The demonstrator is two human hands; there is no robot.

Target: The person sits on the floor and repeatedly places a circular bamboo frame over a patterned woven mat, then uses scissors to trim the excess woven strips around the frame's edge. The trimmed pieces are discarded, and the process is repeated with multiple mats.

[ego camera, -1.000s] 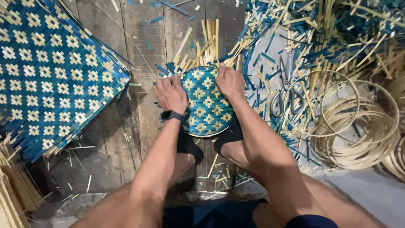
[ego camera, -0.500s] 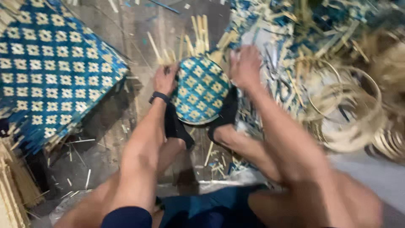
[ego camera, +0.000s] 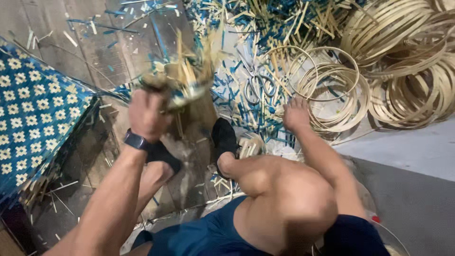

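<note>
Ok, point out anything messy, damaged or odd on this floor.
Blue and tan strip offcuts lie scattered across the wooden floor, half burying a pair of scissors. The left hand grips a blurred woven piece with loose ends sticking out. The right hand rests by the bamboo hoops.

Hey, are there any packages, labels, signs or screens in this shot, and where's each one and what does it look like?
Smartwatch: on the left wrist, just below the left hand, left of centre; small dark rounded-rectangle face on a dark band, nothing readable.
No packages, labels or signs show among the woven blue-and-cream mat, the bamboo rings by the right hand, or the strip scraps.
</note>
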